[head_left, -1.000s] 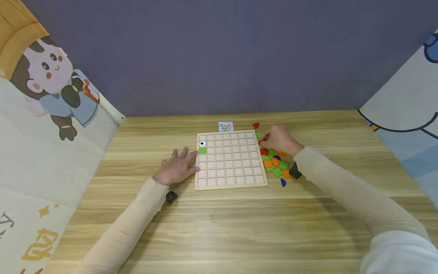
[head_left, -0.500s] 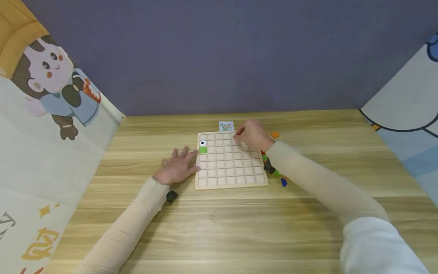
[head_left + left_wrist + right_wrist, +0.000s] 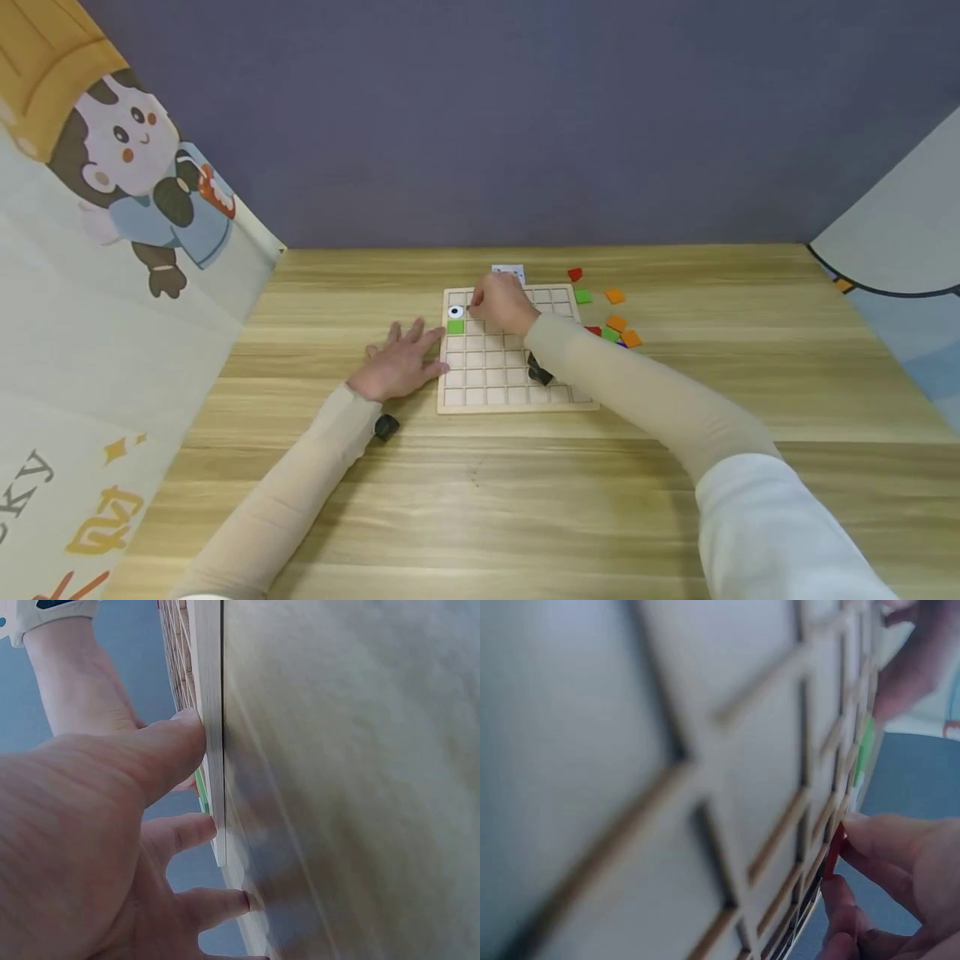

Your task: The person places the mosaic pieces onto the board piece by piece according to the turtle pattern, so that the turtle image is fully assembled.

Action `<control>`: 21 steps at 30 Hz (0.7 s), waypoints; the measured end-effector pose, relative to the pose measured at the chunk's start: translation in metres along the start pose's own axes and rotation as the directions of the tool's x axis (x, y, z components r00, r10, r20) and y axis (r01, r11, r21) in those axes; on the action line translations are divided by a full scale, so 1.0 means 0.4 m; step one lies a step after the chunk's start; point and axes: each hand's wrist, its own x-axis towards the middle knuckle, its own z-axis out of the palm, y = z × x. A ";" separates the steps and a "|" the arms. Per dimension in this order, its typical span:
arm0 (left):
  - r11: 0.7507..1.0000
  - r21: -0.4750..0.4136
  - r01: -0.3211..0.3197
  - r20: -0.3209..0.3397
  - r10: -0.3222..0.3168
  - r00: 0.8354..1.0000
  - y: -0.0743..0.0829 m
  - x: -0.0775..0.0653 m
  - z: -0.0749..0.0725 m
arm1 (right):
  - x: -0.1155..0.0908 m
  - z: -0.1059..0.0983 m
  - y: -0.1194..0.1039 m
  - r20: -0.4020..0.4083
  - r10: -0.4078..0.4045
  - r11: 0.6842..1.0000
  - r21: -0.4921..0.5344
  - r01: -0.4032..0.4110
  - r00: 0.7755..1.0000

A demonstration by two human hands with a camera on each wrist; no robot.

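A square wooden grid board [image 3: 517, 410] lies on the table. In its left column sit a round white eye piece [image 3: 455, 312] and, just below it, a green square tile [image 3: 455, 327]. My left hand [image 3: 401, 365] rests at the board's left side with fingers spread, thumb and index finger against the edge. Over the upper left of the grid, my right hand [image 3: 502, 302] pinches a small red tile [image 3: 835, 849] between thumb and fingers, close to the cell right of the eye piece. The red tile shows tilted on edge in the right wrist view.
A small picture card [image 3: 508, 269] lies behind the board, partly covered by my right hand. Right of the board are a red piece [image 3: 574, 274], a green tile [image 3: 582, 297], an orange tile [image 3: 615, 296] and several more, some hidden by my right forearm. A dark wall [image 3: 525, 125] stands behind.
My right hand has picked up the red tile from beside the board and carried it left across the grid to near the eye piece. The left hand has stayed at the board's edge.
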 end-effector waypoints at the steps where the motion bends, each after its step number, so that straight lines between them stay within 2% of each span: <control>1: 1.000 0.004 -0.002 -0.001 0.002 1.000 0.001 0.001 0.000 | -0.001 0.002 0.000 -0.003 0.003 1.000 -0.006 -0.003 1.000; 5: 1.000 0.017 -0.006 -0.004 0.006 1.000 -0.002 0.003 0.003 | -0.007 0.004 0.002 0.015 -0.007 1.000 0.012 0.007 1.000; 8: 1.000 0.017 -0.002 0.000 0.002 1.000 -0.003 0.005 0.004 | -0.010 0.005 0.001 0.063 -0.026 1.000 0.012 0.025 0.998; 14: 1.000 0.007 -0.004 -0.001 0.004 1.000 -0.001 0.008 0.002 | -0.008 0.005 -0.007 0.095 -0.046 0.998 -0.033 0.049 0.994; 21: 1.000 0.019 -0.001 0.006 0.000 1.000 0.002 0.004 0.000 | -0.016 0.001 -0.006 0.161 -0.117 0.989 -0.071 0.129 0.980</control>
